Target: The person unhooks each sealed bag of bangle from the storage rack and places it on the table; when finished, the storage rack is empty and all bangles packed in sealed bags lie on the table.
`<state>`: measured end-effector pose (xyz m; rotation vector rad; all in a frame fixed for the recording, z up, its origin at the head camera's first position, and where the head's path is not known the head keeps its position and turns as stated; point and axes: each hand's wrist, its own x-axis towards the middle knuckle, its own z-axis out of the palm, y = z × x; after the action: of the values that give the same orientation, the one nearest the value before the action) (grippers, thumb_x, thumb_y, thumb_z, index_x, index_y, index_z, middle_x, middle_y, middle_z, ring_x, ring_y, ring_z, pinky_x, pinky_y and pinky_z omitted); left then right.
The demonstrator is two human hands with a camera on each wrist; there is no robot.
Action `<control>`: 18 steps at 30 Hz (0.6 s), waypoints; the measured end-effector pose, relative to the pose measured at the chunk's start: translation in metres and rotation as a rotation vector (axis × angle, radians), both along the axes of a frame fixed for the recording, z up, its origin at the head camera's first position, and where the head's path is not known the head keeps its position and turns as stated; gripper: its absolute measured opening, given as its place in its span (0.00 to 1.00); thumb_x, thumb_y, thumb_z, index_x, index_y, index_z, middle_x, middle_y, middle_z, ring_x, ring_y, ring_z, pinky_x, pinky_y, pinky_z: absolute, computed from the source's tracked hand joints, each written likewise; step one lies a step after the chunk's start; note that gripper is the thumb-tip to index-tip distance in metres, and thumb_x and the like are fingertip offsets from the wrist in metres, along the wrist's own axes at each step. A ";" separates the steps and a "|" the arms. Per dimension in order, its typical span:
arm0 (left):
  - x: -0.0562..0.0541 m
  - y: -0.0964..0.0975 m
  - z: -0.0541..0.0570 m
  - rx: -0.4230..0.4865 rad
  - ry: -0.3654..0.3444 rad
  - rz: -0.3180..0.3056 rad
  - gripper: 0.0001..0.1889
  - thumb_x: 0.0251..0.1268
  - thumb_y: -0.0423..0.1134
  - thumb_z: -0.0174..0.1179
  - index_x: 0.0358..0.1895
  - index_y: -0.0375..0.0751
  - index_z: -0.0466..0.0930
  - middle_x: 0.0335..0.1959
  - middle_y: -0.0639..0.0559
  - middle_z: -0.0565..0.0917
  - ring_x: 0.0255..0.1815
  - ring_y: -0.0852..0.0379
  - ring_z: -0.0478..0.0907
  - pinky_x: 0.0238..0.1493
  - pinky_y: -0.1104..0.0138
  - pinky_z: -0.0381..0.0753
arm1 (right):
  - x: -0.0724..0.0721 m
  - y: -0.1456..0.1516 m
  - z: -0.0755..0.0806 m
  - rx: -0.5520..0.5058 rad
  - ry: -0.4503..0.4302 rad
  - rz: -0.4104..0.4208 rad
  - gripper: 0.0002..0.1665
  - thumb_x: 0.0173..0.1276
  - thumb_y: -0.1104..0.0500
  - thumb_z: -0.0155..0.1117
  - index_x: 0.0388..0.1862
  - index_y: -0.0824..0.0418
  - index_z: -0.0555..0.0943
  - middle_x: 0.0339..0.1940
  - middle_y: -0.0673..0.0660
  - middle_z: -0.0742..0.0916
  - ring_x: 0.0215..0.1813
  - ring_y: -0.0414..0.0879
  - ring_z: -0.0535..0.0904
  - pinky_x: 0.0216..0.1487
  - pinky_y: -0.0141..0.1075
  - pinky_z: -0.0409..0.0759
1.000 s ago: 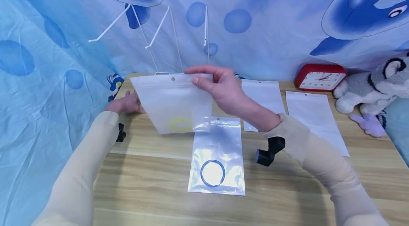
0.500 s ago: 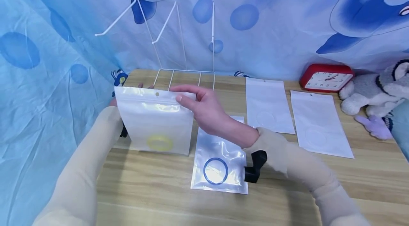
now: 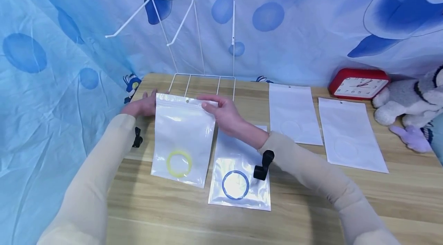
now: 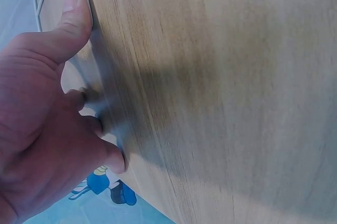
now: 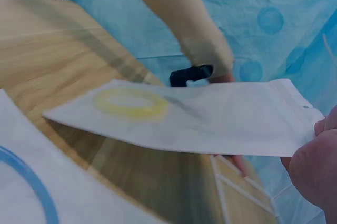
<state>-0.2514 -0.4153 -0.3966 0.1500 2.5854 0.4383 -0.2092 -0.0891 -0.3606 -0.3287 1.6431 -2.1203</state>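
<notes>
My right hand (image 3: 228, 116) pinches the top right edge of a white zip bag (image 3: 183, 129) between thumb and fingers. Through its glossy front shows a yellow ring (image 3: 169, 164); the bag's lower end is raised off the table in the right wrist view. My left hand (image 3: 145, 105) rests at the table's left side, partly behind the bag. In the left wrist view its thumb (image 4: 76, 21) lies straight along a white wire and its other fingers touch the tabletop. Just right of the held bag, a silvery zip bag (image 3: 225, 152) with a blue ring (image 3: 248, 185) lies flat.
A white wire rack (image 3: 200, 75) with upright prongs stands at the back left. Two more white bags, one nearer the middle (image 3: 292, 106) and one further right (image 3: 349, 129), lie behind. A red clock (image 3: 360, 83) and a grey plush dog (image 3: 406, 95) sit at the back right.
The bag with the yellow ring has come down and forward from in front of the rack, now tilted with its face upward. The right hand moved with it; the left hand stays at the left.
</notes>
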 end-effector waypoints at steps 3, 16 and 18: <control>0.000 0.001 -0.001 -0.017 -0.020 0.029 0.45 0.73 0.55 0.53 0.81 0.42 0.37 0.75 0.22 0.27 0.70 0.16 0.22 0.61 0.23 0.32 | -0.001 -0.002 -0.013 0.018 -0.026 0.005 0.18 0.74 0.69 0.60 0.60 0.70 0.81 0.57 0.55 0.84 0.29 0.38 0.75 0.31 0.27 0.75; 0.000 0.002 -0.001 0.038 -0.052 0.078 0.51 0.61 0.29 0.59 0.82 0.49 0.35 0.77 0.29 0.22 0.72 0.22 0.17 0.60 0.22 0.33 | 0.002 -0.012 -0.051 0.086 -0.032 -0.010 0.16 0.71 0.69 0.62 0.56 0.70 0.83 0.58 0.59 0.84 0.41 0.40 0.81 0.42 0.30 0.81; 0.000 0.002 -0.001 0.043 -0.057 0.081 0.51 0.61 0.26 0.58 0.82 0.48 0.35 0.77 0.30 0.21 0.71 0.22 0.17 0.60 0.22 0.33 | 0.003 -0.014 -0.055 0.085 -0.036 -0.013 0.16 0.71 0.70 0.62 0.56 0.70 0.83 0.58 0.59 0.84 0.43 0.40 0.81 0.44 0.30 0.80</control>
<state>-0.2514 -0.4130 -0.3971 0.0467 2.5343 0.5200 -0.2066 -0.1033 -0.4159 -0.2530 1.7129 -2.0471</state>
